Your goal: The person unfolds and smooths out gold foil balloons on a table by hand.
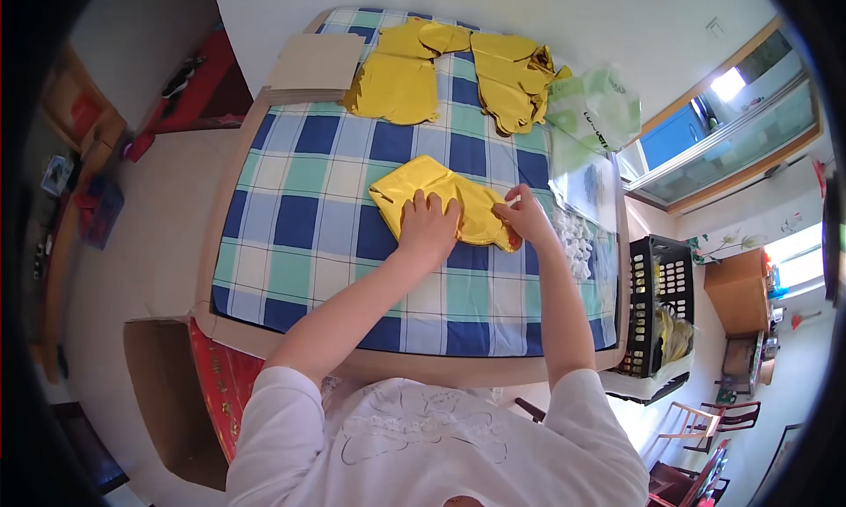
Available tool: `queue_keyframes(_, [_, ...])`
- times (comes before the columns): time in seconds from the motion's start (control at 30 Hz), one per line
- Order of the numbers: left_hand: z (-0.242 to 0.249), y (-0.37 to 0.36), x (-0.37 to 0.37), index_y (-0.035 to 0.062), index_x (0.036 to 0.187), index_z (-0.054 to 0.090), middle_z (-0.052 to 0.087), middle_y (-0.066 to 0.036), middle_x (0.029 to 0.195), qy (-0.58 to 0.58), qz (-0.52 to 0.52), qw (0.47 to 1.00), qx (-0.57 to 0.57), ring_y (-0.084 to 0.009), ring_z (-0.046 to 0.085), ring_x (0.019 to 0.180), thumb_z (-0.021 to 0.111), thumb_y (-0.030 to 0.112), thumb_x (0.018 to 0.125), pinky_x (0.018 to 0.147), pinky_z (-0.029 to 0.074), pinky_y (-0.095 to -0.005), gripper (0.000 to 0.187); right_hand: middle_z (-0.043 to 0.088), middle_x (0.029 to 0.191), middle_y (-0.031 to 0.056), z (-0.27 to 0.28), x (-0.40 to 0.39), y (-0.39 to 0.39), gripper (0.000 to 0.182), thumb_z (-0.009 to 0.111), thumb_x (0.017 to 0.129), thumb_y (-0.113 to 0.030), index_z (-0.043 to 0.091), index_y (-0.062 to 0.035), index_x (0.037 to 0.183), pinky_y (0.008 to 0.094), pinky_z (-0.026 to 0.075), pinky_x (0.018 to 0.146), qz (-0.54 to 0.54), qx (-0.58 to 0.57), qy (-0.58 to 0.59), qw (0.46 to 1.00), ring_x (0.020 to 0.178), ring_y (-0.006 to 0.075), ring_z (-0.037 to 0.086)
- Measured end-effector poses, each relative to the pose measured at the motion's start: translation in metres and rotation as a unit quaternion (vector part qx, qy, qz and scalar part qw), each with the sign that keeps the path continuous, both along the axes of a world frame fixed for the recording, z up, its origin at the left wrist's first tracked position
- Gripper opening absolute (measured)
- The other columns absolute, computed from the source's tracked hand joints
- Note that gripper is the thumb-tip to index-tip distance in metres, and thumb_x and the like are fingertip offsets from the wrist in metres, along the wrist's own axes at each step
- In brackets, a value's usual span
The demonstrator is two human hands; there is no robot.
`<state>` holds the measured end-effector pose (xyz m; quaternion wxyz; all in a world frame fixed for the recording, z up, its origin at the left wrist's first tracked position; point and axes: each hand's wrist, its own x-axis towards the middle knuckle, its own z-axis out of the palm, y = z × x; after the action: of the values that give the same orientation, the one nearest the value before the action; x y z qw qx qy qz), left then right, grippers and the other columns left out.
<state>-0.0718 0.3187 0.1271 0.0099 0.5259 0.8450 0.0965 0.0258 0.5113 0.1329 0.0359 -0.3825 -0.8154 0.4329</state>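
A flat gold foil balloon [448, 190] lies folded and creased on the checked tablecloth in front of me. My left hand [429, 228] presses down on its near left part with the fingers slightly spread. At the balloon's right end, my right hand [526, 214] pinches the foil edge between thumb and fingers. A small reddish bit shows beneath that hand, too small to name. Further back are more flat gold foil balloons, one pile [397, 80] on the left and another [509, 80] on the right, partly crumpled.
A stack of cardboard sheets [315, 64] sits at the back left. On the right are a green-white plastic bag [597, 111], clear plastic sleeves [586, 190] and a white crumpled bundle [573, 243]. A black crate [674, 273] stands beside the table; an open cardboard box [167, 392] is at lower left.
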Motion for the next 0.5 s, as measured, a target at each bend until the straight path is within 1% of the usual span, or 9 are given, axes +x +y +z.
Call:
queue_keyframes(0.1, [-0.008,-0.009,-0.013,0.0048,0.116,0.050,0.053,-0.020,0.111,-0.029,-0.032,0.999,0.031,-0.0352,0.049,0.112,0.068,0.028,0.078,0.091,0.043,-0.0444,0.048,0.062,0.067,0.0072,0.034,-0.002,-0.020,0.033,0.065,0.081,-0.017,0.050,-0.0040,0.107,0.0280,0.043,0.055,0.024,-0.044,0.096,0.994,0.058,0.0134,0.056])
queue_keyframes(0.17, [0.002,-0.016,-0.024,0.0040,0.110,0.053,0.056,-0.017,0.105,-0.102,-0.069,0.992,0.029,-0.0320,0.053,0.107,0.066,0.025,0.079,0.086,0.047,-0.0413,0.040,0.062,0.069,0.0063,0.042,-0.004,-0.025,0.035,0.062,0.083,-0.021,0.050,-0.0048,0.112,0.0277,0.043,0.055,0.021,-0.081,0.117,0.990,0.061,0.0126,0.056])
queue_keyframes(0.2, [0.002,-0.018,-0.028,0.0040,0.109,0.053,0.056,-0.015,0.102,-0.096,-0.071,0.992,0.045,-0.0311,0.054,0.103,0.065,0.024,0.080,0.083,0.048,-0.0405,0.037,0.062,0.070,0.0058,0.044,-0.006,-0.026,0.036,0.061,0.085,-0.023,0.049,-0.0053,0.114,0.0276,0.042,0.055,0.020,-0.097,0.129,0.987,0.062,0.0122,0.056])
queue_keyframes(0.27, [-0.001,-0.022,-0.035,0.0041,0.105,0.054,0.058,-0.013,0.096,-0.084,-0.072,0.991,0.079,-0.0295,0.058,0.095,0.063,0.022,0.081,0.076,0.051,-0.0389,0.031,0.061,0.073,0.0067,0.013,-0.005,-0.006,0.041,0.055,0.088,-0.033,0.049,-0.0067,0.118,0.0276,0.043,0.056,0.007,-0.117,0.120,0.986,0.064,0.0119,0.056])
queue_keyframes(0.3, [-0.002,-0.022,-0.037,0.0040,0.106,0.054,0.059,-0.013,0.093,-0.078,-0.059,0.992,0.078,-0.0304,0.059,0.092,0.061,0.021,0.082,0.075,0.051,-0.0399,0.030,0.061,0.074,0.0071,0.003,-0.007,0.002,0.044,0.052,0.089,-0.038,0.049,-0.0074,0.120,0.0276,0.043,0.056,0.003,-0.126,0.116,0.985,0.065,0.0118,0.056])
queue_keyframes(0.37, [-0.004,-0.020,-0.039,0.0038,0.107,0.054,0.060,-0.015,0.089,-0.065,-0.031,0.994,0.077,-0.0323,0.061,0.085,0.058,0.020,0.084,0.072,0.051,-0.0419,0.028,0.061,0.077,0.0088,0.030,-0.003,-0.014,0.050,0.045,0.090,-0.046,0.048,-0.0084,0.122,0.0285,0.045,0.059,-0.037,-0.173,0.079,0.981,0.066,0.0135,0.058])
queue_keyframes(0.43, [0.004,-0.024,-0.045,0.0025,0.105,0.054,0.061,-0.018,0.086,-0.168,0.023,0.977,0.128,-0.0338,0.062,0.083,0.055,0.017,0.086,0.070,0.050,-0.0420,0.025,0.061,0.078,0.0105,0.035,0.004,-0.023,0.057,0.039,0.090,-0.053,0.046,-0.0095,0.126,0.0319,0.051,0.065,-0.065,-0.231,0.084,0.967,0.068,0.0175,0.061])
queue_keyframes(0.47, [0.007,-0.026,-0.048,0.0019,0.104,0.054,0.062,-0.020,0.085,-0.218,0.048,0.963,0.151,-0.0345,0.062,0.082,0.054,0.016,0.086,0.069,0.050,-0.0421,0.023,0.061,0.079,0.0105,0.033,0.005,-0.024,0.056,0.040,0.090,-0.051,0.045,-0.0094,0.127,0.0323,0.052,0.065,-0.061,-0.240,0.079,0.966,0.069,0.0182,0.061])
queue_keyframes(0.5, [0.006,-0.028,-0.052,0.0008,0.104,0.054,0.062,-0.020,0.084,-0.229,0.064,0.943,0.231,-0.0357,0.062,0.080,0.052,0.016,0.087,0.069,0.049,-0.0424,0.022,0.061,0.079,0.0105,0.031,0.007,-0.025,0.055,0.040,0.090,-0.049,0.043,-0.0092,0.128,0.0327,0.052,0.065,-0.058,-0.250,0.073,0.964,0.070,0.0189,0.062])
